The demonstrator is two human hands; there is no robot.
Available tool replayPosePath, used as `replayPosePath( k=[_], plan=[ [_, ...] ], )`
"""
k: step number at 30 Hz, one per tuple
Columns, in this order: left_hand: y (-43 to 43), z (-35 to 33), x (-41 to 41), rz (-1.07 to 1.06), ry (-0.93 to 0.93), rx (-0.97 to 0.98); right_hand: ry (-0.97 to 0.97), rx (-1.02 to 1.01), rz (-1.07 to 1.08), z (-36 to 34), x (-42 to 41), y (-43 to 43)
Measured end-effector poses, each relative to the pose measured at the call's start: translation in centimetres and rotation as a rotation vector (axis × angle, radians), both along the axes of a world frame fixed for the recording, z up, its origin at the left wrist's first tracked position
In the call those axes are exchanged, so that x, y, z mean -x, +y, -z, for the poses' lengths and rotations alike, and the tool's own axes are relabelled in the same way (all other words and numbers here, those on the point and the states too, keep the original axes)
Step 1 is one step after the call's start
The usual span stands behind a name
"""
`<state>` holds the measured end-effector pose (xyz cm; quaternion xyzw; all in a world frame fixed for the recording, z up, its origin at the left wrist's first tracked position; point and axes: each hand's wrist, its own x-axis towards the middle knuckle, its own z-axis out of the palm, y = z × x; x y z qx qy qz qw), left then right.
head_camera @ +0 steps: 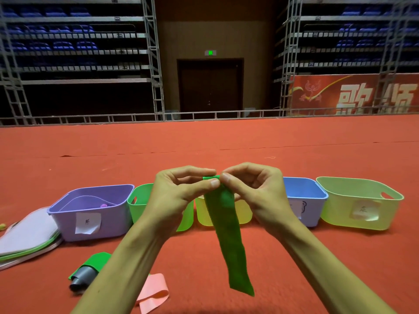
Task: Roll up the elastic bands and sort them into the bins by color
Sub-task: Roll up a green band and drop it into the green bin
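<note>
A green elastic band (pixel 229 236) hangs down in mid-air over the red floor. My left hand (pixel 179 196) and my right hand (pixel 256 193) both pinch its top end, thumb and fingertips meeting at the middle. Behind the hands stands a row of bins: a purple bin (pixel 95 211) with a small pink roll inside, a green bin (pixel 139 200), a yellow bin (pixel 243 214) mostly hidden, a blue bin (pixel 303 196) and a pale yellow-green bin (pixel 360 202). On the floor at lower left lie another green band (pixel 99 260), a grey band (pixel 82 277) and a pink band (pixel 154 291).
A stack of flat white lids with green edging (pixel 27 236) lies left of the purple bin. The red carpeted floor (pixel 204 143) stretches back to a metal railing and tiered seating. A red banner (pixel 353 94) hangs at the back right.
</note>
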<state>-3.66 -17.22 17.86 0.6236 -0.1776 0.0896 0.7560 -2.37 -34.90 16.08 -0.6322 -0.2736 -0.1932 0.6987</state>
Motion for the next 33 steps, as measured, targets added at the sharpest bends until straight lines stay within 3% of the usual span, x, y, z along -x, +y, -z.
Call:
replayPosePath(
  k=[9, 22, 33],
  plan=[
    [0.20, -0.47, 0.48, 0.115, 0.095, -0.018, -0.035, -0.062, -0.080, -0.33, 0.07, -0.27],
    [0.01, -0.19, 0.53, -0.013, -0.048, -0.058, 0.077, 0.024, -0.066, 0.03, 0.02, -0.48],
    [-0.05, -0.05, 0.82, 0.084, 0.054, -0.028, -0.039, -0.079, -0.102, 0.08, 0.24, -0.20]
  ],
)
